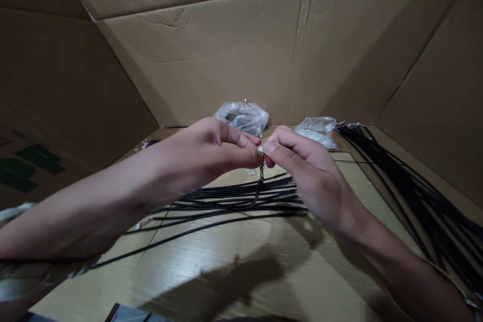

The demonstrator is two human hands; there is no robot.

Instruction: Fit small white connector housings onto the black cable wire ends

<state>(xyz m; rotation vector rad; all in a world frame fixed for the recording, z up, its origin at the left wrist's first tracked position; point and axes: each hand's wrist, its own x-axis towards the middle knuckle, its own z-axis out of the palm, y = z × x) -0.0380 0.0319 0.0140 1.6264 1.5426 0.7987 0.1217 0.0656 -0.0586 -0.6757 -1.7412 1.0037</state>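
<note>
A small white connector point(260, 149) sits between my fingertips, with thin coloured wires point(263, 162) running down from it into a black cable point(258, 188). My left hand point(199, 153) is closed in a pinch at the connector's left side. From the right, the thumb and forefinger of my right hand point(307, 171) pinch at the connector and its wires; the exact grip is partly hidden. Below the hands several black cables point(211, 206) lie side by side across the table, some with bare coloured wire ends. Tiny white pieces point(251, 172) lie just behind them.
Cardboard walls point(211, 55) enclose the table point(181, 271) at the back and sides. Against the back stand a clear plastic bag point(243, 116) and another bag with small white parts point(317, 132). A thick bundle of black cables point(407, 186) runs along the right side.
</note>
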